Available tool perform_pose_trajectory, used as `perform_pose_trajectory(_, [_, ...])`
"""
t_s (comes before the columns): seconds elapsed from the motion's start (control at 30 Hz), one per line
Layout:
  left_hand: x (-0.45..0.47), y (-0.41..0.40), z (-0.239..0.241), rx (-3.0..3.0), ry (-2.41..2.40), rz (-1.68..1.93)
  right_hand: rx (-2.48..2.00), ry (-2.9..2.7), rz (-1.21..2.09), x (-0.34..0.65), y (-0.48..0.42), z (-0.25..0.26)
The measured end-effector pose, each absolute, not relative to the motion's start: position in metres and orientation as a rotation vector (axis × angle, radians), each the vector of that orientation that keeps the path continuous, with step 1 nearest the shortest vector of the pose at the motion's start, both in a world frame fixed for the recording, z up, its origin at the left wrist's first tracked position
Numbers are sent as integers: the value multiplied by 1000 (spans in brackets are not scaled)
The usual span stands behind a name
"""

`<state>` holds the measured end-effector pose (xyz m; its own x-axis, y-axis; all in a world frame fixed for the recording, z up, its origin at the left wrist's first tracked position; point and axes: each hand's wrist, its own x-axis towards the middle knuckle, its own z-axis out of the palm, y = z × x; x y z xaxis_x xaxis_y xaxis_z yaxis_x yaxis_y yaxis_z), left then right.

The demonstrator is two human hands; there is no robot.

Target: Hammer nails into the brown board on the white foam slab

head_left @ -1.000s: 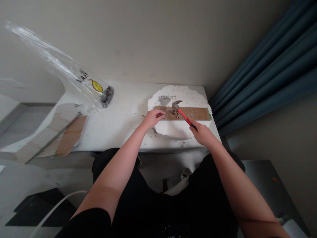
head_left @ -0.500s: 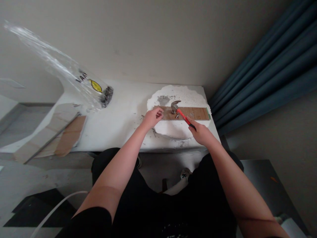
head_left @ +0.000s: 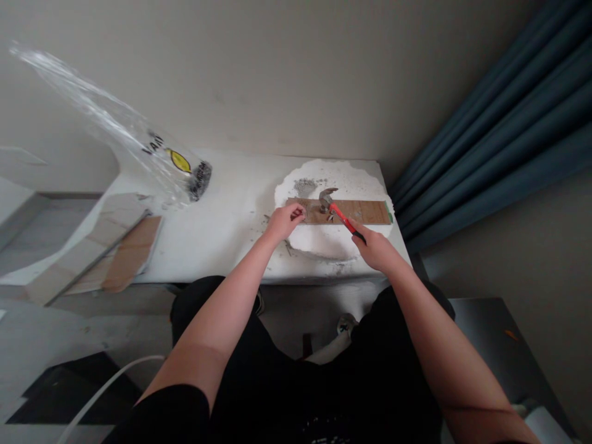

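Note:
My right hand (head_left: 375, 248) is wrapped round the black end of a claw hammer (head_left: 341, 216) with a red handle. The hammer's metal head is down at a wooden board (head_left: 367, 211), its claw turned up and away from me. A few small bits lie beside the head. At the board's left end, my left hand (head_left: 283, 222) is closed with its fingers curled together; whatever they hold is too small to name. The board lies across a rough, round white slab (head_left: 319, 242) with grey crumbs on it.
The slab stands on a white table (head_left: 222, 228) against the wall. To the left are a clear plastic bag (head_left: 171, 163) with dark contents, brown cardboard (head_left: 134, 253) and a thin metal bar (head_left: 99, 259). A blue curtain (head_left: 499, 123) hangs at the right.
The fingers of my left hand have shifted slightly, and the dark bits seen at them before no longer show clearly. My right hand and the hammer have hardly moved.

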<state>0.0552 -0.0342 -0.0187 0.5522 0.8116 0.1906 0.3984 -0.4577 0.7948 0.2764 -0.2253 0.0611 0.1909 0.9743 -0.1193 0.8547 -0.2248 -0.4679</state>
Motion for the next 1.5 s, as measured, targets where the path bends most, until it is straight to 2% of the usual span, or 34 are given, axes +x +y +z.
perform_pose_trajectory(0.3, [55, -36, -22, 2086, 990, 749, -2162, -1730, 529, 278, -226, 57])
perform_pose_trajectory(0.53, [59, -41, -20, 2105, 1118, 754, -1942, -1719, 500, 264, -231, 78])
perform_pose_trajectory(0.9, [60, -41, -21, 2132, 1140, 752, -2095, -1855, 452, 246, -233, 87])
perform_pose_trajectory(1.5, [61, -42, -22, 2163, 1193, 705, -2097, -1856, 514, 242, -236, 86])
